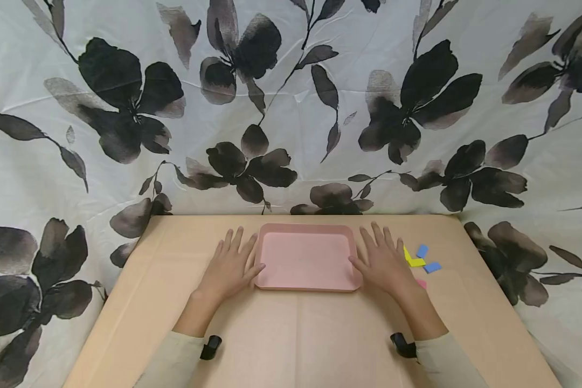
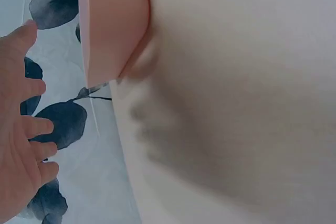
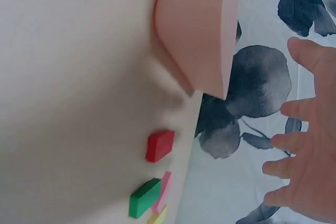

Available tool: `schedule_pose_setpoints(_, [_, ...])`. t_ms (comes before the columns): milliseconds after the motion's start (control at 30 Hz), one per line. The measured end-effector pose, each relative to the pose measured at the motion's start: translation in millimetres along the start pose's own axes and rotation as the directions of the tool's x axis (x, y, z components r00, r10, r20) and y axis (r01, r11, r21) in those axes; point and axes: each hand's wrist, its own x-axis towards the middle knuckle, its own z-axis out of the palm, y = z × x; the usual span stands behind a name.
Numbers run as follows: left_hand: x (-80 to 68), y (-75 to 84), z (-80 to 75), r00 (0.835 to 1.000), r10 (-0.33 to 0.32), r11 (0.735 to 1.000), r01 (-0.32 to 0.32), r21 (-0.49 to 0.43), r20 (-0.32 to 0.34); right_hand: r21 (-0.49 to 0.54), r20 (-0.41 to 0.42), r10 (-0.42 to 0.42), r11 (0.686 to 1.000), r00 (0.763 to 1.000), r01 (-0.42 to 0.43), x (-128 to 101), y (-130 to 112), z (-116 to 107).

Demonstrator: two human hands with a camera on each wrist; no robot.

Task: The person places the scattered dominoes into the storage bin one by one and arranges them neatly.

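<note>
Both hands lie flat with fingers spread on the tabletop, the left hand and right hand flanking the empty pink tray. This looks like a starting pose; next, the right hand likely needs to reach the coloured blocks just beside it.

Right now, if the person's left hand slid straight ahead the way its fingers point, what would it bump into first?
Probably nothing on the table: the left hand lies flat beside the pink tray, fingers pointing at the far table edge and the flowered cloth beyond.
</note>
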Motion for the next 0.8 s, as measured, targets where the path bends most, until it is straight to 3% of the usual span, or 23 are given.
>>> schedule_pose_setpoints(400, [1.1,-9.4,4.4,0.995,0.089,0.996,-0.088,-0.033,0.033,0.073,-0.058,-0.024,0.997,0.998,0.029,-13,21,4])
schedule_pose_setpoints(800, [1.2,-19.5,6.3,0.993,0.091,0.983,-0.077,-0.168,0.075,0.237,-0.051,-0.069,0.968,0.996,0.079,-27,41,7])
